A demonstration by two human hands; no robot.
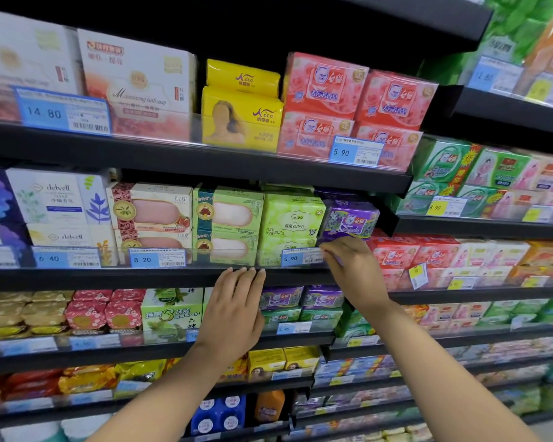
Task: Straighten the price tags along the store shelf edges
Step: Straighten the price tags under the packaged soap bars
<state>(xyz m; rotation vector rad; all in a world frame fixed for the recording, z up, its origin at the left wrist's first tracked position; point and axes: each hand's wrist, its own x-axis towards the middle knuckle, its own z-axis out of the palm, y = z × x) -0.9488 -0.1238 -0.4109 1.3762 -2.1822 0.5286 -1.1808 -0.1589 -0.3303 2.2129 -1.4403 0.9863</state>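
While left fingers [249,272] lie straight — right fingers [328,250] touch tag [301,257].

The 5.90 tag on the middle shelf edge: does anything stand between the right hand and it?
Nothing visible does. The right hand has its fingers already at the right end of the 5.90 tag. The left hand rests lower, fingertips on the shelf edge, left of the tag.

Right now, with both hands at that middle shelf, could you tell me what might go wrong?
The right hand reaches past the 5.90 price tag toward the purple soap packs; it could knock them backward or skew the tag. The left hand presses flat on the shelf edge, possibly nudging the clear tag strip.
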